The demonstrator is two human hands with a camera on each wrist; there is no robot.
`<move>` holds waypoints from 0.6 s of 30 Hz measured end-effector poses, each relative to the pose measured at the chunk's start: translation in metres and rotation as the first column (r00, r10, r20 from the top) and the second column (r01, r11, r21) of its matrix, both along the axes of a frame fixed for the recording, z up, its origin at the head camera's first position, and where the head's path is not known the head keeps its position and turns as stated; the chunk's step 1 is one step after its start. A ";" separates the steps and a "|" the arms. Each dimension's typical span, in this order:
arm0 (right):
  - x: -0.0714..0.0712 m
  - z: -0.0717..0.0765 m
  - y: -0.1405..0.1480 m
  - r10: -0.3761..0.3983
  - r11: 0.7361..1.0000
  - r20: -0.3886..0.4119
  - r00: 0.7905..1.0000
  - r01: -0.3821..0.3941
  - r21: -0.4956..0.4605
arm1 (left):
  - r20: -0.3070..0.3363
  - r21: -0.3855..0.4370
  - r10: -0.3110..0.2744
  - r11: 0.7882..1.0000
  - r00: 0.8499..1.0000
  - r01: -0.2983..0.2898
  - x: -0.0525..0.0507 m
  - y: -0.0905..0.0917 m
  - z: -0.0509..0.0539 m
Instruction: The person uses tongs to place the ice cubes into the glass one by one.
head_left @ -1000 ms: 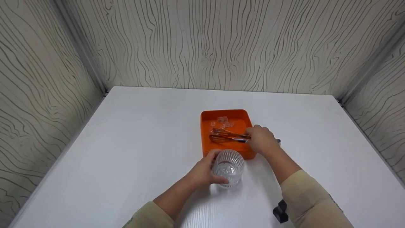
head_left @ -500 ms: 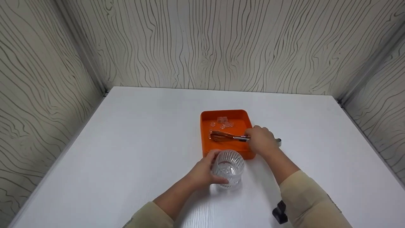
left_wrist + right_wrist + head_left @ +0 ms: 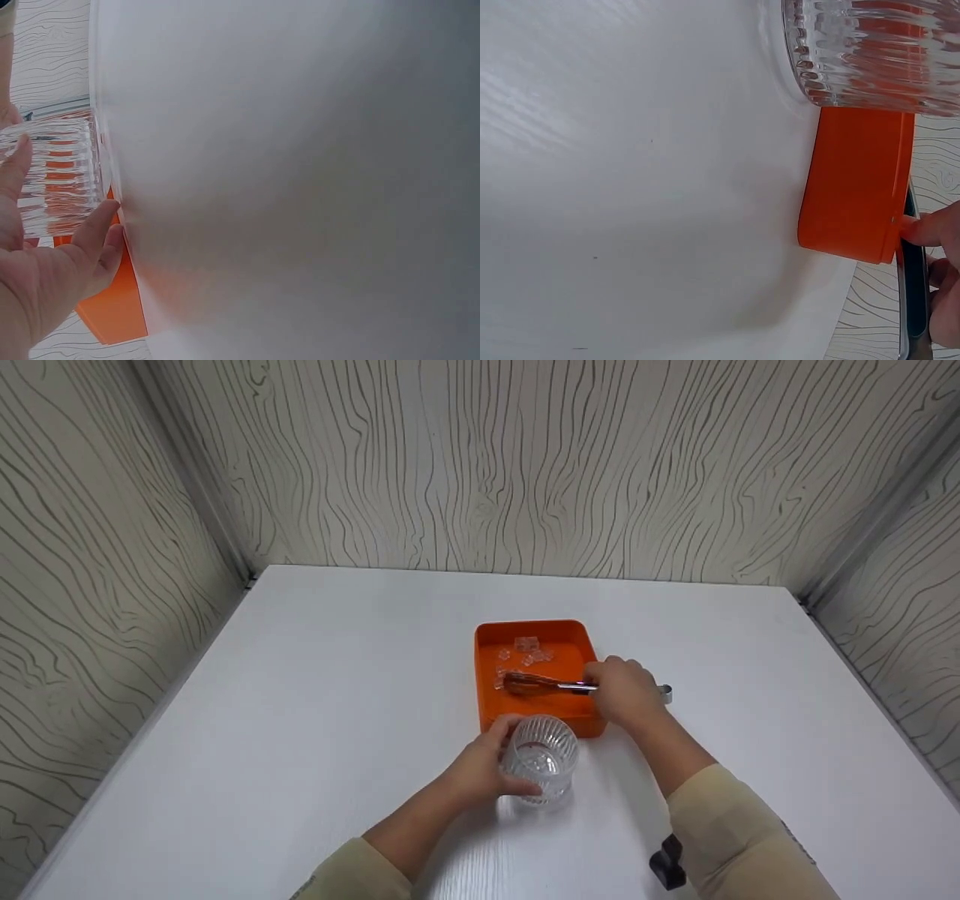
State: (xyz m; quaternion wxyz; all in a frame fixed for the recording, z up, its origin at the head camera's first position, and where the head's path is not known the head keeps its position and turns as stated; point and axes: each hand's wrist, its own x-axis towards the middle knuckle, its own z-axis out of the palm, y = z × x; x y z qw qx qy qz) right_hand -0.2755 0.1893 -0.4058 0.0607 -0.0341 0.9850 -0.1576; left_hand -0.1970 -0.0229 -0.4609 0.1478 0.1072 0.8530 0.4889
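My left hand [image 3: 478, 766] holds a ribbed clear glass [image 3: 546, 757], which stands upright on the table by the tray's near edge. In the left wrist view, the thumb and fingers lie around the glass [image 3: 64, 176]. With my right hand [image 3: 624, 691] I grip metal tongs [image 3: 571, 688] over the orange tray [image 3: 487, 705]. The tongs' jaws are together above the tray floor, near its left side. Clear ice-like cubes [image 3: 527, 644] lie in the tray, several of them near the tongs' tips. Whether the tips hold a cube is too small to tell.
A small black object [image 3: 667, 864] lies on the white table [image 3: 337, 697] near my right sleeve. Wood-patterned panels [image 3: 480, 465] enclose the table at the back and both sides.
The tongs' jaws were apart one second ago and have come together. Since half a second ago the tongs have shifted slightly right. My left hand and the glass have stayed in place.
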 end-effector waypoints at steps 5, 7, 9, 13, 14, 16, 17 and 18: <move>0.000 0.003 0.005 0.017 1.000 -0.031 0.999 -0.017 0.019 | -0.028 -0.006 -0.018 1.000 0.999 0.018 0.000 -0.001 0.000; -0.001 0.004 0.007 0.013 1.000 -0.031 0.999 -0.013 0.013 | -0.025 0.000 -0.017 1.000 1.000 0.017 0.000 -0.001 0.000; 0.000 0.006 0.009 0.012 1.000 -0.029 1.000 -0.011 0.008 | -0.021 0.006 -0.017 1.000 1.000 0.017 0.000 -0.001 0.000; 0.001 0.009 0.014 0.017 1.000 -0.033 0.999 -0.016 0.015 | -0.012 0.015 -0.015 1.000 1.000 0.015 0.000 -0.001 0.001; 0.001 0.010 0.016 0.017 1.000 -0.034 0.999 -0.017 0.014 | -0.011 0.015 -0.015 1.000 1.000 0.015 0.000 -0.001 0.001; 0.002 0.011 0.020 0.023 1.000 -0.043 0.999 -0.022 0.021 | -0.006 0.013 -0.012 1.000 1.000 0.012 0.001 -0.001 0.001; 0.003 0.011 0.021 0.026 0.999 -0.051 0.998 -0.025 0.028 | -0.003 0.011 -0.010 1.000 1.000 0.010 0.001 -0.001 0.002; 0.003 0.011 0.023 0.030 0.999 -0.056 0.998 -0.029 0.035 | -0.002 0.010 -0.010 1.000 1.000 0.010 0.001 -0.001 0.002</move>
